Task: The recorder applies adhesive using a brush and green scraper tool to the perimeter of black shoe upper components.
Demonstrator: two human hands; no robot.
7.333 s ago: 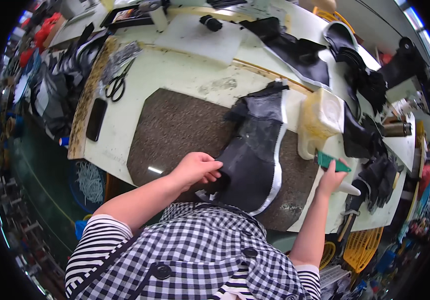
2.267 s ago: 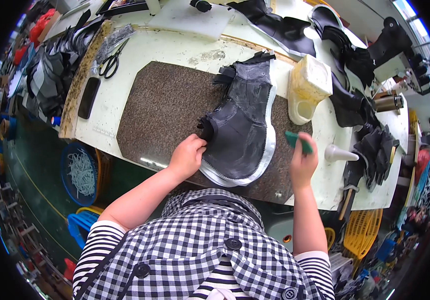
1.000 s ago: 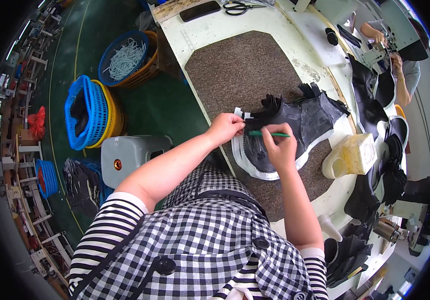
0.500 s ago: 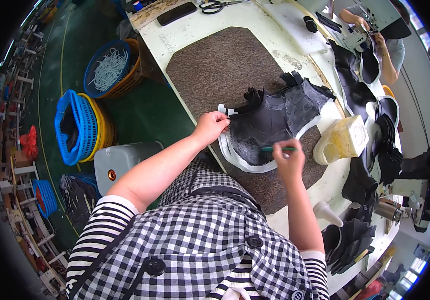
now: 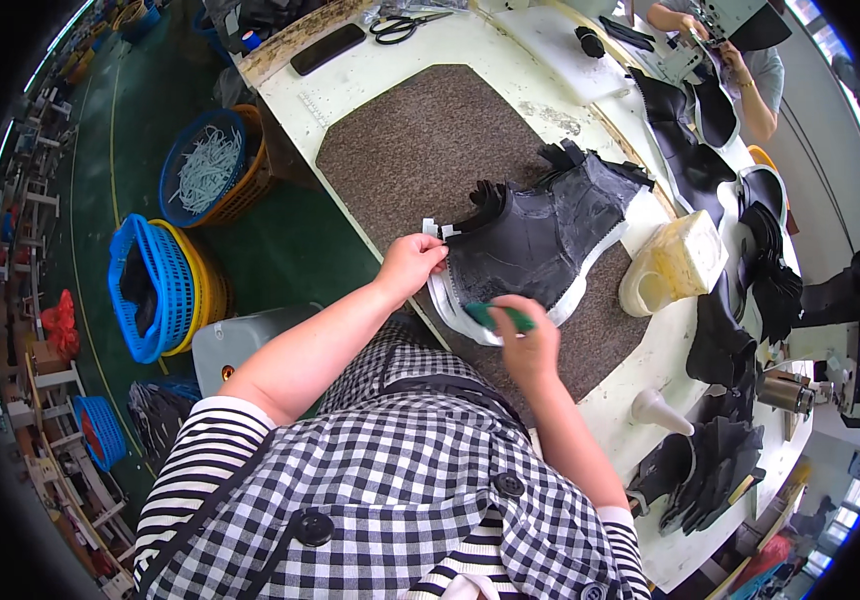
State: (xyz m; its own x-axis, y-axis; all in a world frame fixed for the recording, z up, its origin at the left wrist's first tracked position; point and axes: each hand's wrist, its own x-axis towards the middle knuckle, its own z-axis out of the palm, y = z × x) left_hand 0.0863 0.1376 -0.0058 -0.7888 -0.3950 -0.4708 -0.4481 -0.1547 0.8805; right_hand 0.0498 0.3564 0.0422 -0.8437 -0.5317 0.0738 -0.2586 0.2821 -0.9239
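A stack of black leather boot uppers [image 5: 515, 250] with white edging [image 5: 578, 298] lies on the brown speckled mat [image 5: 410, 130] in front of me. Greyish smears mark parts of the top piece. At its left corner, by small white tabs, my left hand [image 5: 412, 266] pinches the edge between thumb and fingers. My right hand [image 5: 530, 345] grips a flat green scraper [image 5: 512, 317] over the near edge of the upper, close to the white edging. Whether the scraper touches the leather is hard to see.
Right of the mat stands a crusted, yellowish plastic container [image 5: 685, 262]; a white nozzle-shaped piece [image 5: 660, 411] lies nearer. A phone [image 5: 328, 49] and scissors [image 5: 400, 28] lie at the far edge. More black uppers [image 5: 715, 185] fill the right side. Across, a co-worker's hands [image 5: 735, 62] are at a sewing machine.
My right hand has moved left and slightly nearer along the upper's near edge, turning the green scraper so its flat face shows. My left hand keeps its pinch. The whole view has shifted slightly.
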